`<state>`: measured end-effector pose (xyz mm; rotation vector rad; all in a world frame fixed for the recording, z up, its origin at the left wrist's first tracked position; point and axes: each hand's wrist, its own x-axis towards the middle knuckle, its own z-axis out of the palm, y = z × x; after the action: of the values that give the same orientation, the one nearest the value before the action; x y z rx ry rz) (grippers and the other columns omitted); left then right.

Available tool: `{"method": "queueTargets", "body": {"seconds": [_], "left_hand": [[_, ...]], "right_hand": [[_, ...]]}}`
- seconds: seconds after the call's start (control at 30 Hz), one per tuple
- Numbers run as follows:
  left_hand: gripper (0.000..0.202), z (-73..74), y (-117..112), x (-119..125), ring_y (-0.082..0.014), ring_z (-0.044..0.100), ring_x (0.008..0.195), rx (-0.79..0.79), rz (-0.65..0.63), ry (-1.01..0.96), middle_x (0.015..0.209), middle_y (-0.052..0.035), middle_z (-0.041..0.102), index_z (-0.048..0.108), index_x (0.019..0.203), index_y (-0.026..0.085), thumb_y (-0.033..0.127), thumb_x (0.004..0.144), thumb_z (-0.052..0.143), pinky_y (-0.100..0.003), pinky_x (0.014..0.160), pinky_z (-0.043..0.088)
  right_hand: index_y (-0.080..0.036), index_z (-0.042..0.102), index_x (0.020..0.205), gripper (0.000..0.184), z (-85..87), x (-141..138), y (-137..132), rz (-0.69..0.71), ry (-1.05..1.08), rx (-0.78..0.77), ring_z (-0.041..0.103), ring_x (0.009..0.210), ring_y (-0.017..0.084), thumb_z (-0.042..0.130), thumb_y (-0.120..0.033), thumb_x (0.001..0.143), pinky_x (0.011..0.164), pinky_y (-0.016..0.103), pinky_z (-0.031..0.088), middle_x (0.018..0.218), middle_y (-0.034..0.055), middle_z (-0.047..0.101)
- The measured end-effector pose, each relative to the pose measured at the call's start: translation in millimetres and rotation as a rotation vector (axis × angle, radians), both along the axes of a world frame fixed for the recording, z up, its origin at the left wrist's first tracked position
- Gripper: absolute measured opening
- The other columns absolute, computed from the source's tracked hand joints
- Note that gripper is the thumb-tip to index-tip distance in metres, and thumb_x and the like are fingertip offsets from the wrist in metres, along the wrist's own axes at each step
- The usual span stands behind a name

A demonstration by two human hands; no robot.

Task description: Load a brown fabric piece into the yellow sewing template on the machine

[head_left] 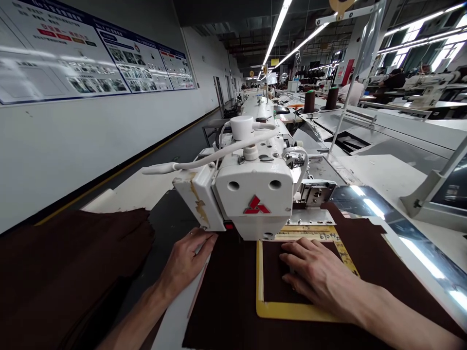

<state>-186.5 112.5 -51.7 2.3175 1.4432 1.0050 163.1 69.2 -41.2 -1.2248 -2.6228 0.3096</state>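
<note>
My right hand (314, 272) presses flat, fingers spread, on dark brown fabric (222, 311) inside a yellow sewing template (288, 311). My left hand (186, 260) rests at the fabric's left edge, just in front of the white industrial sewing machine head (251, 194), and grips nothing I can see. The machine's needle area is hidden behind its head. A folded stack of the same brown fabric (69, 262) lies at the far left, apart from both hands.
Two dark thread cones (321, 99) stand behind the machine. A reflective panel (386, 218) lies on the right. A row of white machines runs ahead, with a co-worker (352, 91) beyond them. A wall with posters (95, 51) runs along the left.
</note>
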Motion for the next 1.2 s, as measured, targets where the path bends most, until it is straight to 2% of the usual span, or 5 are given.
{"method": "queueTargets", "body": {"seconds": [0.27,0.5,0.67,0.93,1.2], "left_hand": [[0.022,-4.2,1.3,0.2,-0.0173,0.074,0.088,0.039,-0.034,0.016,0.098,-0.0023,0.078,0.077,0.106,0.026,0.034,0.101,0.058,-0.020,0.075,0.058],[0.026,-2.3,0.4,2.8,-0.0199,0.074,0.088,0.066,-0.024,0.057,0.097,-0.0040,0.079,0.078,0.103,0.023,0.038,0.101,0.056,-0.025,0.078,0.059],[0.035,0.8,-1.3,8.3,-0.0222,0.074,0.089,0.003,0.018,0.067,0.098,-0.0062,0.079,0.078,0.102,0.021,0.046,0.100,0.053,-0.030,0.083,0.060],[0.024,0.0,-1.7,11.3,-0.0191,0.074,0.087,0.080,-0.048,0.046,0.097,-0.0037,0.079,0.077,0.099,0.019,0.033,0.100,0.058,-0.029,0.091,0.057],[0.024,-0.7,-1.2,10.7,-0.0179,0.074,0.088,0.077,-0.047,0.059,0.098,-0.0033,0.079,0.077,0.098,0.018,0.033,0.100,0.058,-0.026,0.090,0.057]], "right_hand": [[-0.019,0.069,0.115,0.023,-14.1,2.8,-2.2,-0.033,0.059,0.147,0.060,0.106,0.032,0.055,-0.030,0.100,0.089,0.049,0.052,0.121,0.0127,0.066],[-0.018,0.068,0.118,0.026,-13.7,5.2,-2.4,-0.017,0.071,0.152,0.060,0.104,0.030,0.052,-0.031,0.102,0.088,0.048,0.051,0.120,0.0134,0.066],[-0.020,0.066,0.122,0.027,-18.7,9.0,-2.6,-0.020,0.029,0.141,0.058,0.109,0.030,0.052,-0.033,0.103,0.091,0.048,0.048,0.125,0.0132,0.065],[-0.020,0.063,0.124,0.027,-22.9,12.8,0.5,0.009,0.017,0.130,0.057,0.110,0.029,0.051,-0.034,0.104,0.092,0.047,0.047,0.125,0.0119,0.064],[-0.019,0.063,0.123,0.028,-20.8,12.6,0.5,0.007,0.007,0.129,0.056,0.109,0.029,0.050,-0.035,0.104,0.092,0.047,0.046,0.124,0.0126,0.064]]}}
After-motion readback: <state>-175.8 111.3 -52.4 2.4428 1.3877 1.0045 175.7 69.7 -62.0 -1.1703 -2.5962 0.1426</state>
